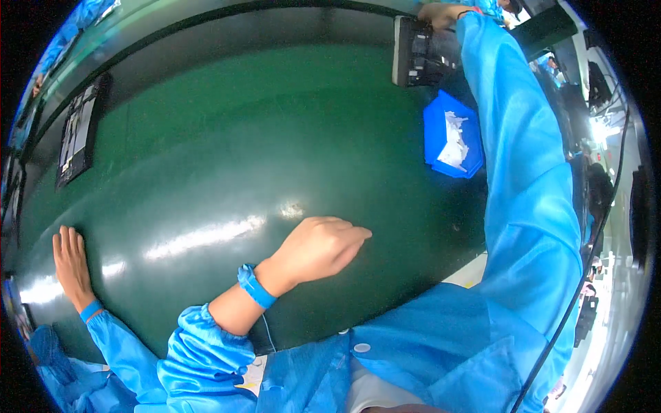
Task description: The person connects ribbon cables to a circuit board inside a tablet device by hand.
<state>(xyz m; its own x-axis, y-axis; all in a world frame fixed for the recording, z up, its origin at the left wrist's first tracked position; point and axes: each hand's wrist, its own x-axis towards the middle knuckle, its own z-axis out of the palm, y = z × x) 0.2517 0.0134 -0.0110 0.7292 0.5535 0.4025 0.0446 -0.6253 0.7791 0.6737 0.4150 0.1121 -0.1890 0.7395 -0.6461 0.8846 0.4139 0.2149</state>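
Note:
Loosely curled, my left hand (318,249) hangs over or rests on the green tabletop (227,131), a blue strap round its wrist. Nothing sticks out of its fingers; its palm side is hidden. My right arm stretches far up the right side. At its end, my right hand (444,14) is at the far edge of a black, flat-sided unit with a pale side strip (418,55), close to or touching it. Its fingers are too small and partly covered to read. Beside the right forearm stands a blue bin (435,134) holding loose white pieces (454,141).
A co-worker's hand (69,261) lies flat on the table at the left. A black-framed panel (78,134) lies near the far left edge. Another person in blue shows at the upper left. A thin black cable (585,275) runs along the right side.

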